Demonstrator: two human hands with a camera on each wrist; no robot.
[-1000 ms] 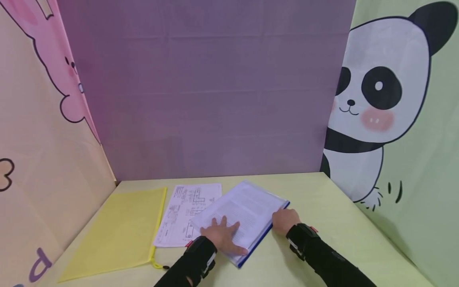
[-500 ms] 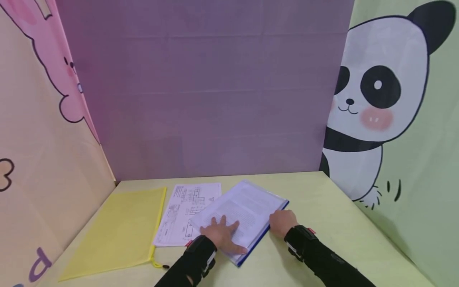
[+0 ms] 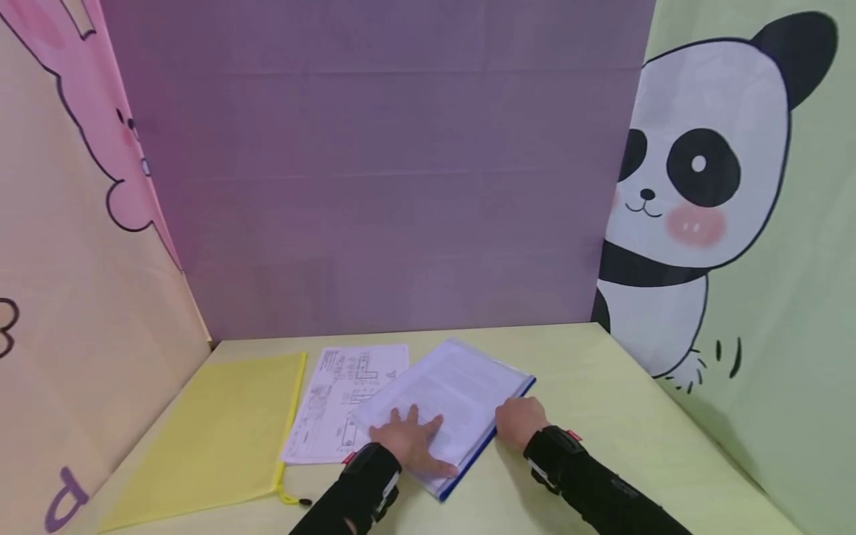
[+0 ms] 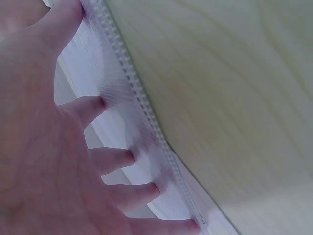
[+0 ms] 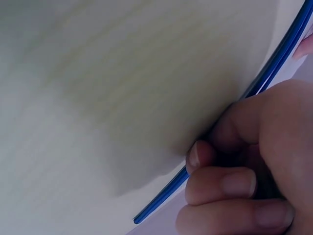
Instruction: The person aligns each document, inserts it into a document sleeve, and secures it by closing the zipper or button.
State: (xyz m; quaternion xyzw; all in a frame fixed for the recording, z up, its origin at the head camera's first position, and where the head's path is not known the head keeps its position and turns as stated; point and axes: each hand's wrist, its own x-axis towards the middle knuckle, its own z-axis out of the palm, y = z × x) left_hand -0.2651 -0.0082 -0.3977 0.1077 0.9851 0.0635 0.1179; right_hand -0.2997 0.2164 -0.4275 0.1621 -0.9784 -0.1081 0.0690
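Observation:
A clear document pouch (image 3: 461,379) with printed pages inside lies slanted on the table, one long edge trimmed with a blue strip (image 3: 476,455). My left hand (image 3: 408,442) rests on the pouch with fingers spread. In the left wrist view, the fingertips (image 4: 146,190) press the plastic near a ribbed, stitched-looking edge (image 4: 142,98). My right hand (image 3: 520,422) pinches the blue strip partway along, between thumb and curled index finger, as the right wrist view shows. Whatever sits between those fingers is hidden. The pouch overlaps a sheet of drawings (image 3: 334,401) on its left.
A yellow pouch (image 3: 207,431) with a yellow edge and a cord (image 3: 290,498) ending in a dark tip lies at the left. The pale table (image 3: 602,446) meets a purple backdrop (image 3: 401,186) and printed side panels.
My right hand has slid a little along the blue strip, towards the near end of the pouch. The left hand stays pressed in place. The head view has shifted slightly.

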